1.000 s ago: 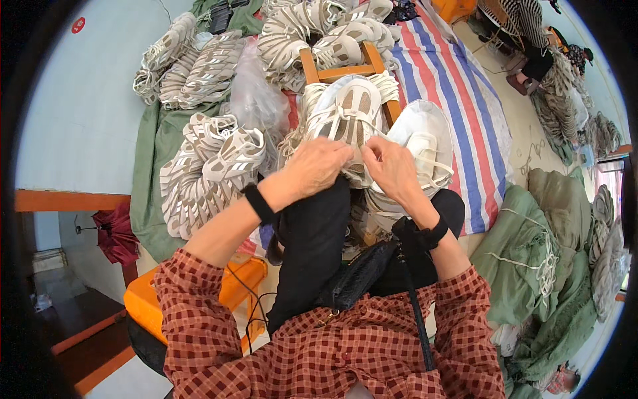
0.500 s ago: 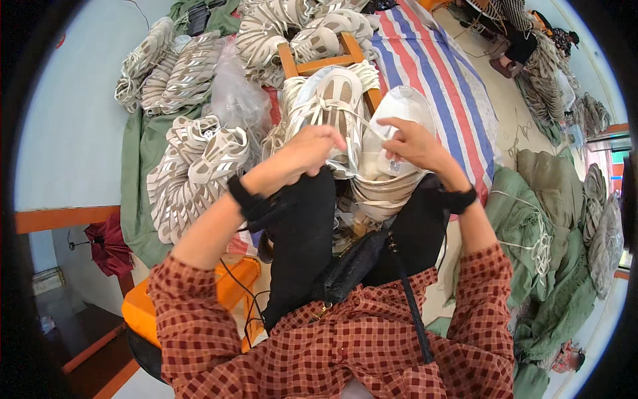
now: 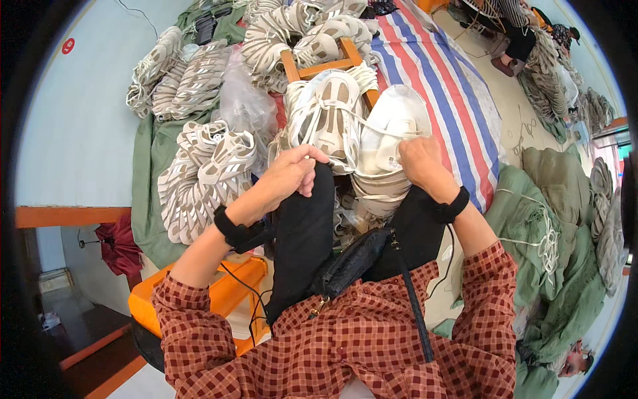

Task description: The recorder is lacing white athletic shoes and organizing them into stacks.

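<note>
Left hand [image 3: 287, 178] pinches white lace [image 3: 372, 130] beside the lap shoe upper [image 3: 392, 143]; right hand [image 3: 420, 161] grips the upper's edge. Lacing partway; stacked uppers [image 3: 203, 173] left of it.

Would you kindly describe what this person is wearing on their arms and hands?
Both hands, the left hand and the right hand, are bare, with no gloves. Each wrist carries a black band; a thin black cable trails from the left one. The sleeves are red-and-cream checked fabric, pushed back from the forearms.
</note>
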A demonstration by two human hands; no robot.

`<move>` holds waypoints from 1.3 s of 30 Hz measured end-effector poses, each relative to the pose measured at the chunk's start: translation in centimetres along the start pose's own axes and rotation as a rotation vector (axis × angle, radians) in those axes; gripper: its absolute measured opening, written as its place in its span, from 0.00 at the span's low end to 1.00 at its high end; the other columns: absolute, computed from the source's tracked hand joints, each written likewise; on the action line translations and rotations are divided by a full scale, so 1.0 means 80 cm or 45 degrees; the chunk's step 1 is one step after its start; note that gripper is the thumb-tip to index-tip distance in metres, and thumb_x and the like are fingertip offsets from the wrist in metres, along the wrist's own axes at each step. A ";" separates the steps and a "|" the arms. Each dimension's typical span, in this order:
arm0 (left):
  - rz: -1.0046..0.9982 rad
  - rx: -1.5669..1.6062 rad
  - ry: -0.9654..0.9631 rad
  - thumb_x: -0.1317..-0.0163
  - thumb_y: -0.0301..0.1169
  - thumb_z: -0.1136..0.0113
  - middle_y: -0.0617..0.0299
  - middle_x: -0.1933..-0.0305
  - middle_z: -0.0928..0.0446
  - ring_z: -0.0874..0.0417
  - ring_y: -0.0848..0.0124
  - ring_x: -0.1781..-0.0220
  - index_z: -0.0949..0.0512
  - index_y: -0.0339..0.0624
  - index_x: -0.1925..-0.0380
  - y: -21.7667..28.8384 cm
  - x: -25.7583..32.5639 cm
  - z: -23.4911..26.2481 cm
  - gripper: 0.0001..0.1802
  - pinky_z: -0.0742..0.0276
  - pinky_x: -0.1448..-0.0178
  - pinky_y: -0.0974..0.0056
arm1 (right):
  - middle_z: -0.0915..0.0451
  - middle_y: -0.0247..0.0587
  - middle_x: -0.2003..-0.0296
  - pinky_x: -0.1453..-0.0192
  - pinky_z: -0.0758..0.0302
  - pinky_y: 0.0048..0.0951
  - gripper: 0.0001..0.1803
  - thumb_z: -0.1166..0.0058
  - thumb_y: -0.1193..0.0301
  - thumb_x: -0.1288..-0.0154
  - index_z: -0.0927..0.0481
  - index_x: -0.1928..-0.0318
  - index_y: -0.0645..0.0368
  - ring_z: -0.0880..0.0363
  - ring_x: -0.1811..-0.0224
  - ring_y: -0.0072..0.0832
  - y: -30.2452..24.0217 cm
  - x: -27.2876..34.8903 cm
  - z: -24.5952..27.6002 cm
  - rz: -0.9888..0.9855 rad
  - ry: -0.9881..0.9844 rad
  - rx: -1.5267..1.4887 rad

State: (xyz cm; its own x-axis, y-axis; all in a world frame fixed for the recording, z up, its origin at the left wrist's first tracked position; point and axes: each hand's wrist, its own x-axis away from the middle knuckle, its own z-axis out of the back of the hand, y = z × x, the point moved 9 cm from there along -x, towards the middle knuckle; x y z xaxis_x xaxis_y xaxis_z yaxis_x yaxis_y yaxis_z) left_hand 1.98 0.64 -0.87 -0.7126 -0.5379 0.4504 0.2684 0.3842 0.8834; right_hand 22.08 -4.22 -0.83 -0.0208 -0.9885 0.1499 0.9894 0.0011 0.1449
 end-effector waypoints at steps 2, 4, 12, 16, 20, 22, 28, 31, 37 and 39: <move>0.006 -0.035 -0.030 0.38 0.24 0.61 0.70 0.82 0.37 0.33 0.78 0.80 0.30 0.35 0.56 0.002 -0.008 -0.006 0.13 0.33 0.73 0.73 | 0.21 0.44 0.80 0.69 0.28 0.32 0.12 0.47 0.64 0.45 0.22 0.77 0.59 0.20 0.73 0.37 0.015 -0.009 -0.013 -0.022 -0.010 0.066; 0.006 -0.109 0.000 0.39 0.25 0.61 0.67 0.80 0.33 0.30 0.77 0.79 0.31 0.34 0.55 0.010 -0.008 -0.010 0.14 0.33 0.73 0.72 | 0.22 0.37 0.81 0.69 0.28 0.27 0.13 0.48 0.65 0.41 0.23 0.76 0.60 0.23 0.77 0.28 0.016 -0.013 0.018 0.175 -0.086 -1.285; -0.001 -0.001 0.005 0.35 0.31 0.54 0.60 0.75 0.24 0.18 0.68 0.66 0.28 0.34 0.59 0.004 -0.004 -0.008 0.12 0.22 0.67 0.70 | 0.30 0.28 0.76 0.63 0.24 0.23 0.11 0.52 0.69 0.34 0.28 0.57 0.65 0.34 0.80 0.14 0.207 0.081 0.102 -0.224 0.359 -2.751; 0.012 -0.026 0.056 0.36 0.32 0.51 0.62 0.75 0.23 0.17 0.69 0.70 0.27 0.37 0.63 -0.003 0.001 -0.003 0.09 0.23 0.70 0.72 | 0.29 0.32 0.72 0.61 0.25 0.21 0.11 0.52 0.75 0.35 0.30 0.54 0.67 0.33 0.77 0.16 0.331 0.152 0.068 -0.268 0.717 -3.128; 0.013 -0.099 0.135 0.35 0.32 0.52 0.64 0.77 0.24 0.19 0.74 0.75 0.27 0.38 0.63 -0.009 0.007 0.012 0.09 0.25 0.74 0.76 | 0.29 0.31 0.74 0.60 0.26 0.24 0.07 0.52 0.76 0.36 0.29 0.58 0.65 0.32 0.76 0.17 0.425 0.244 0.054 -0.474 1.320 -3.100; 0.012 -0.082 0.203 0.36 0.31 0.52 0.64 0.76 0.23 0.21 0.76 0.78 0.26 0.38 0.64 -0.012 0.019 0.022 0.09 0.28 0.76 0.77 | 0.30 0.30 0.75 0.62 0.27 0.25 0.05 0.51 0.77 0.37 0.29 0.61 0.64 0.32 0.76 0.18 0.459 0.279 0.037 -0.643 1.545 -2.954; 0.004 -0.095 0.130 0.37 0.31 0.49 0.62 0.75 0.22 0.26 0.80 0.82 0.26 0.36 0.63 -0.011 -0.005 0.008 0.09 0.32 0.78 0.78 | 0.30 0.31 0.73 0.72 0.35 0.17 0.08 0.49 0.75 0.37 0.25 0.57 0.62 0.34 0.75 0.17 0.577 0.452 0.019 -0.851 1.544 -2.470; 0.001 -0.042 0.107 0.35 0.31 0.52 0.61 0.73 0.22 0.26 0.79 0.80 0.26 0.36 0.62 -0.011 -0.004 0.007 0.09 0.32 0.77 0.77 | 0.24 0.38 0.59 0.66 0.30 0.15 0.17 0.57 0.79 0.34 0.32 0.45 0.70 0.31 0.69 0.17 0.617 0.521 0.044 -0.809 1.395 -1.732; 0.034 0.070 0.090 0.34 0.28 0.56 0.61 0.70 0.22 0.24 0.77 0.76 0.28 0.36 0.61 -0.008 -0.015 0.017 0.09 0.31 0.73 0.76 | 0.31 0.26 0.74 0.76 0.38 0.12 0.16 0.55 0.68 0.32 0.27 0.47 0.63 0.36 0.79 0.13 0.562 0.389 0.107 -0.739 1.390 -2.227; 0.010 0.123 0.098 0.34 0.27 0.57 0.61 0.69 0.23 0.23 0.77 0.75 0.28 0.36 0.61 -0.006 -0.031 0.022 0.08 0.29 0.71 0.75 | 0.33 0.25 0.78 0.80 0.40 0.16 0.16 0.53 0.67 0.33 0.25 0.49 0.61 0.40 0.83 0.13 0.510 0.299 0.123 -0.792 1.129 -1.989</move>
State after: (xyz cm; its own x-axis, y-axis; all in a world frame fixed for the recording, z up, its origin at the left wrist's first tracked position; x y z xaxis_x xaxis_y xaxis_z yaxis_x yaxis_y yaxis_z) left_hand 2.47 3.12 -2.62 -0.6580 -0.5889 0.4693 0.2077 0.4571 0.8648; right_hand 60.51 -26.31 18.32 -0.8083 -0.5772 -0.1162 0.1089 0.0474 -0.9929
